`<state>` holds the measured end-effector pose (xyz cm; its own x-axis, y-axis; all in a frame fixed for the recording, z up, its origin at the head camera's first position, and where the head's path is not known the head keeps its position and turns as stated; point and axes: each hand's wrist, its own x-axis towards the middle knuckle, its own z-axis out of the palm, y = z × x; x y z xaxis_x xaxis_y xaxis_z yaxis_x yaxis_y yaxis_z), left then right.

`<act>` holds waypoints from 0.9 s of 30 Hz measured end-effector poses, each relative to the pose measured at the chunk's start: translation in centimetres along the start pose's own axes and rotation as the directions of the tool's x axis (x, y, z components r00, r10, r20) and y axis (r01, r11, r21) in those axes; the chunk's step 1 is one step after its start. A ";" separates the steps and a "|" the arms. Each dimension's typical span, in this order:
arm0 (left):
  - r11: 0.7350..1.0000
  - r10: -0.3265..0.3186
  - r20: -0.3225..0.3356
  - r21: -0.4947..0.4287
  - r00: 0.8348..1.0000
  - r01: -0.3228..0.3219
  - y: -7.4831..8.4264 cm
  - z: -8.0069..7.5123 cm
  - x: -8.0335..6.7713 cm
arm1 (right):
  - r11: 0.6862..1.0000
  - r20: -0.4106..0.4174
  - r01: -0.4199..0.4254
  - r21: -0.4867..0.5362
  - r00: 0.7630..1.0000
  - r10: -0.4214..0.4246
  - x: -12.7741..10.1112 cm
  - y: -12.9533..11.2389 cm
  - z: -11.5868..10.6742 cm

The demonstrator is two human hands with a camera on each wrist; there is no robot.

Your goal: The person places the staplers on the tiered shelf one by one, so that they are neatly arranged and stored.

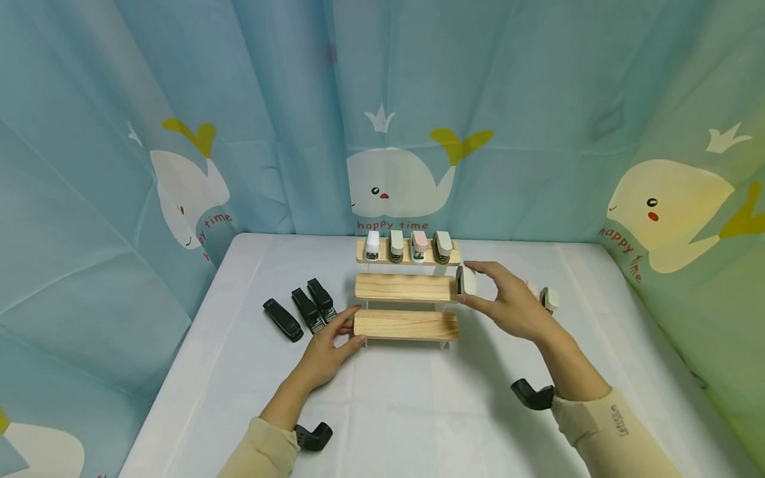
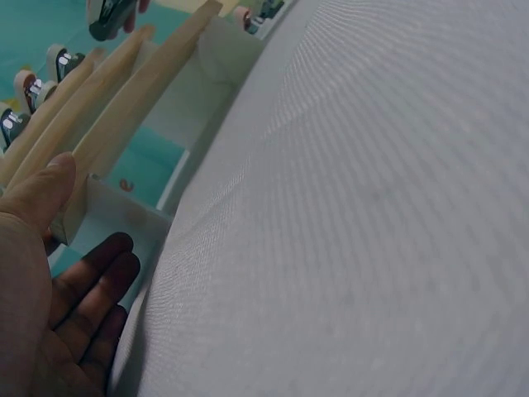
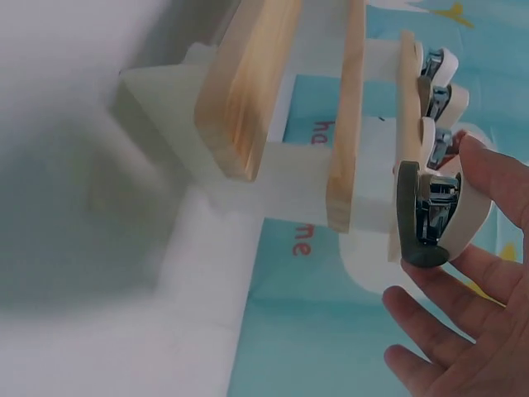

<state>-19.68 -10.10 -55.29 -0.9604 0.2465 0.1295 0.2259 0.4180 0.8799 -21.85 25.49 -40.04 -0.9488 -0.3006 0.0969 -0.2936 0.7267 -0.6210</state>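
Head view: a person's right hand (image 1: 514, 307) pinches a small cream stapler (image 1: 467, 281) at the right end of the middle step of a three-step wooden rack (image 1: 406, 288).
Right fingers: thumb below, index over the top, curled round the stapler; the other fingers (image 3: 430, 310) hang loosely spread.
Left hand: the left hand (image 1: 327, 350) rests against the left end of the lowest step, fingers straight and spread, thumb (image 2: 43, 190) on the wood, gripping nothing.
Stapler's place: off the table, just beside the middle step's right end, dark base (image 3: 411, 217) turned toward the rack.
Handling: likely light, rigid, smooth plastic shell over metal, so a bit slippery; the hinged top may give under a hard squeeze. A hold across top and base, as here, looks sound.
Rack: probably light and easily nudged; the left hand seems to steady it.
Top step: four pastel staplers (image 1: 408, 246) stand in a row.
Table: white cloth-covered table (image 1: 418, 411), faintly textured, some grip.
Elsewhere: three black staplers (image 1: 301, 309) lie left of the rack; more pale staplers (image 1: 548, 299) lie behind the right hand.
Room: blue whale-print curtains (image 1: 394, 119) close in three sides.
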 end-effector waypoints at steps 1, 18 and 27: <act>1.000 0.001 0.001 0.001 1.000 -0.001 0.0 0.0 0.0 | 1.000 0.004 0.006 0.004 1.000 -0.006 0.0 -0.1 0.0; 1.000 -0.009 0.003 0.022 1.000 0.009 0.0 -0.1 0.0 | 0.999 0.047 0.031 0.023 0.998 -0.032 0.5 -1.8 1.2; 0.999 -0.031 0.003 0.021 1.000 0.031 0.0 -0.1 0.0 | 0.997 0.066 0.067 0.041 0.995 -0.069 1.0 -2.6 2.2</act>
<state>-19.71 -10.21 -55.26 -0.9665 0.2361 0.1006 0.1994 0.4440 0.8736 -21.83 21.99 -40.04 -0.9164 -0.3903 0.0885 -0.3514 0.6790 -0.6446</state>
